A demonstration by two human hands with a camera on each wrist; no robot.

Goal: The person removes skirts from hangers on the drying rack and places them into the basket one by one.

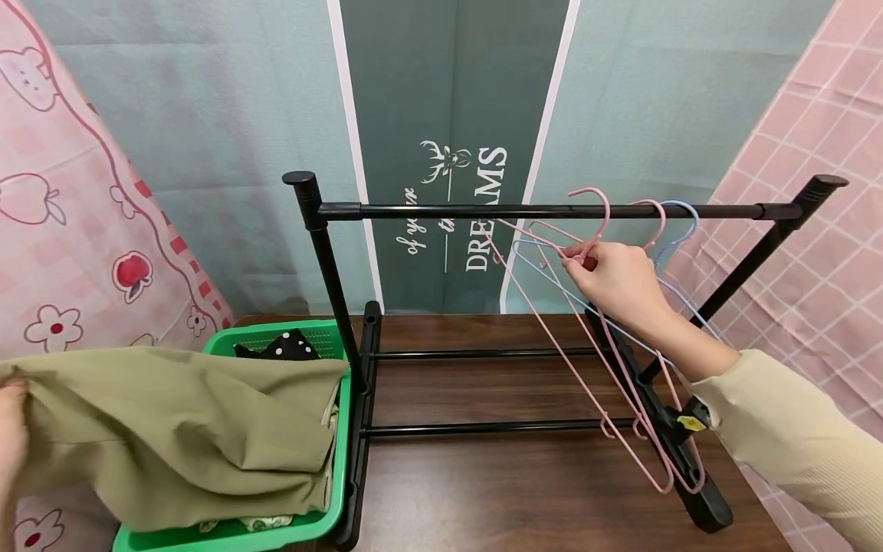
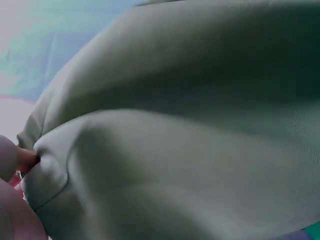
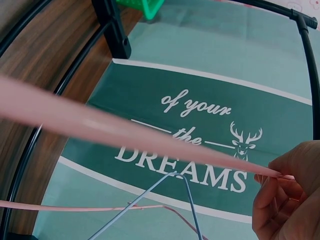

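Note:
At the left edge of the head view my left hand (image 1: 10, 429) grips one end of an olive-green garment (image 1: 207, 422). The cloth stretches rightward over a green basket (image 1: 338, 460), and its exact kind cannot be told. In the left wrist view the garment (image 2: 175, 170) fills most of the picture, bunched at the fingers. Thumb and fingers of my right hand (image 1: 621, 284) pinch a pink clothes hanger (image 1: 607, 211) just below its hook, at the black rail (image 1: 448, 211). Whether that hook still bears on the rail is unclear. The right wrist view shows the pinched hanger (image 3: 125, 137) up close.
Another pink hanger (image 1: 662, 218) and a blue hanger (image 1: 693, 218) hang right of my hand. The black rack stands on a brown wooden table (image 1: 483, 491), with lower bars (image 1: 483, 429). Black polka-dot cloth (image 1: 286, 346) lies in the basket. Printed curtains enclose the sides and back.

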